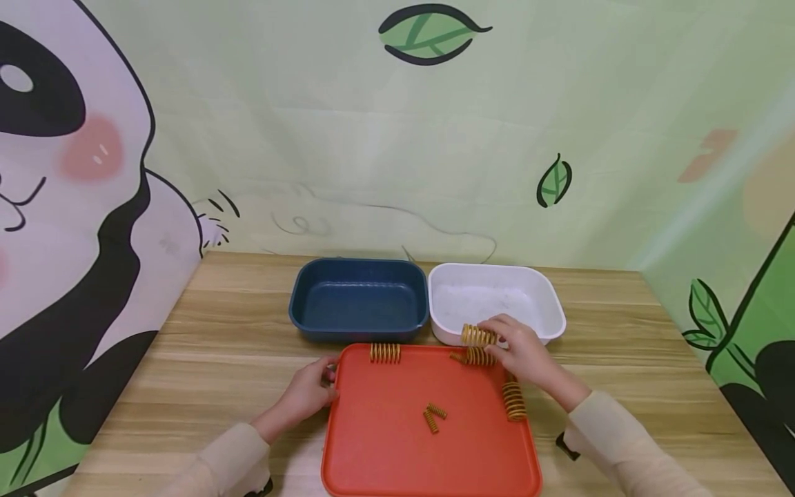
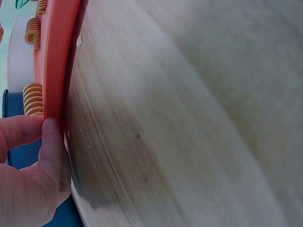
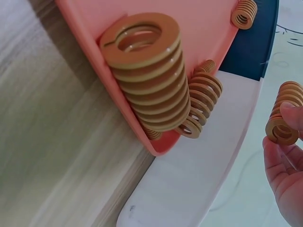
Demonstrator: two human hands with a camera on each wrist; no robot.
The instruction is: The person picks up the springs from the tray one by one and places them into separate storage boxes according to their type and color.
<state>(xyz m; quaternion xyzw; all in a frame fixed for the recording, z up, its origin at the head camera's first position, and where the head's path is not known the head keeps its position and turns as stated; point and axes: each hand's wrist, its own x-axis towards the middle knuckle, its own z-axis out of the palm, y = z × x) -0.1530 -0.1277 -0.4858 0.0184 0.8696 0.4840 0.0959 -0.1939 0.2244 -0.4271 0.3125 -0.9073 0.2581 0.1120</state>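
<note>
My right hand (image 1: pixel 523 351) pinches a thick yellow-brown coil spring (image 1: pixel 477 335) between thumb and fingers, over the near rim of the white bin (image 1: pixel 497 270). In the right wrist view that spring (image 3: pixel 285 101) is clear of the tray. My left hand (image 1: pixel 304 395) grips the left rim of the red tray (image 1: pixel 379 442), thumb and fingers on either side of it. Just below the held spring, another large spring (image 1: pixel 481 357) lies at the tray's far edge beside a small spring (image 1: pixel 457 357). A large spring (image 1: pixel 513 402) lies along the right rim.
Another large spring (image 1: pixel 385 353) lies at the tray's far left. Two small springs, one (image 1: pixel 437 411) touching or close to the other (image 1: pixel 430 422), lie mid-tray. A dark blue bin (image 1: pixel 359 331) stands left of the white one on the wooden table (image 1: pixel 248 331), before a printed cloth backdrop (image 1: pixel 348 152).
</note>
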